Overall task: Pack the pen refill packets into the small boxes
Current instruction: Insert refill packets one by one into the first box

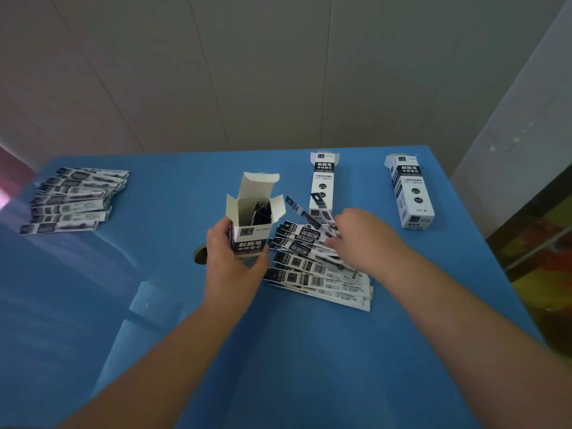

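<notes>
A: What does the left hand (230, 264) hold?
B: It grips the upright white-and-black cardboard box (251, 224), flaps open, packets inside, on the blue table (154, 305).
A: And the right hand (360, 235)?
B: It pinches one black-and-white refill packet (305, 213), lifted above the fanned packet pile (318, 270) beside the box.
</notes>
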Action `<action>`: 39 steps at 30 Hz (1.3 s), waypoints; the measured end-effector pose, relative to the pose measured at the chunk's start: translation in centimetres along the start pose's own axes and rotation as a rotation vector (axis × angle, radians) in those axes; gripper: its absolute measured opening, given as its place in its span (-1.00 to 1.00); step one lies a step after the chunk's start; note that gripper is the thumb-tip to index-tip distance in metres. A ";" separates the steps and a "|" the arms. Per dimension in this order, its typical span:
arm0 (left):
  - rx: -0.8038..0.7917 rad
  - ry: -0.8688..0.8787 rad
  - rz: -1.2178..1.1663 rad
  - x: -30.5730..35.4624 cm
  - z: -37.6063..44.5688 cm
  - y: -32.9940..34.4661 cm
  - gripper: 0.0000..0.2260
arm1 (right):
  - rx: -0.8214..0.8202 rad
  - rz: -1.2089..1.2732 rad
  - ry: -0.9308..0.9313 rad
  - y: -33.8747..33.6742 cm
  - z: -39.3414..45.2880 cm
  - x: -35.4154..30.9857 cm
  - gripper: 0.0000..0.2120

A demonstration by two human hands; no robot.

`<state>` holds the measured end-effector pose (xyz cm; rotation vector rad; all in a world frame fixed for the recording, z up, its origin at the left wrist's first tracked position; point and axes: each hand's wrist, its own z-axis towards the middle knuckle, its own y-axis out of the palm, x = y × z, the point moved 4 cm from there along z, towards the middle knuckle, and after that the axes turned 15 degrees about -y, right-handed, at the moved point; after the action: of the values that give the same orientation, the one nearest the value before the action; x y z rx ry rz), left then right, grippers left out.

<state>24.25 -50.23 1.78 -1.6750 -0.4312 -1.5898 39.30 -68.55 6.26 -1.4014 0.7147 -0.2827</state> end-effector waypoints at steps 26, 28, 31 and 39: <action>0.020 0.030 0.044 -0.3 0.2 0.3 -0.47 | 0.607 0.962 -0.064 -8.5 -1.5 -7.6 -0.89; 0.023 0.029 0.042 -0.2 0.2 0.3 -0.47 | 0.628 0.917 -0.057 -8.3 -1.3 -8.0 -0.88; 0.025 0.018 0.012 -0.2 0.1 0.2 -0.46 | 0.646 0.892 -0.037 -8.2 -1.0 -8.3 -0.86; 0.021 0.004 0.040 -0.2 0.0 0.1 -0.49 | 0.587 0.818 -0.056 -7.9 -0.2 -8.8 -0.84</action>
<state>24.33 -50.23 1.55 -1.6543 -0.4082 -1.5542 34.28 -65.04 16.35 -0.4894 0.9966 0.1877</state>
